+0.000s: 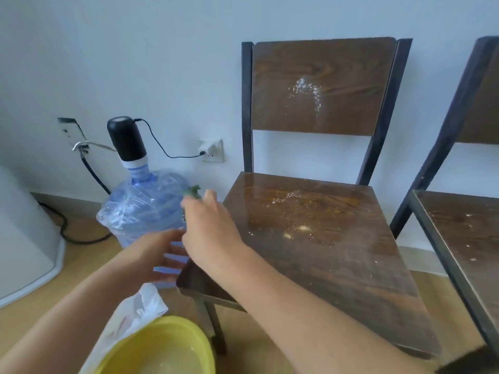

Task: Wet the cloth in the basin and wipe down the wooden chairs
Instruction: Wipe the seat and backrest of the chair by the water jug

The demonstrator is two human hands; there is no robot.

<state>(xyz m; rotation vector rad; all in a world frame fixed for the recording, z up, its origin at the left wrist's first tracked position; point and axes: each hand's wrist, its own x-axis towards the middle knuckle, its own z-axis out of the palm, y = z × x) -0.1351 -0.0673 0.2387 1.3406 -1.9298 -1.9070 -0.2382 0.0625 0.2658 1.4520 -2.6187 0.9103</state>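
Right hand (209, 225) hangs at the front-left corner of the nearer wooden chair (318, 233), its grip pinching a scrap of green cloth (192, 192), while the left hand (159, 255) spreads wide just beside it. White specks dot the chair's seat and backrest. Left of the chair stand a water bottle (140, 206) with a black pump (127, 139); the yellow basin (162, 346) and a plastic bag (135, 311) sit below its front edge; a second chair (469, 233) is to its right.

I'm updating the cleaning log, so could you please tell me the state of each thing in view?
Near chair: seat and backrest speckled with pale crumbs.
Second chair: seat speckled too.
Yellow basin: on floor, holding water.
Green cloth: gripped in right hand.
Left hand: open, empty.
Water jug: upright, pump plugged in.
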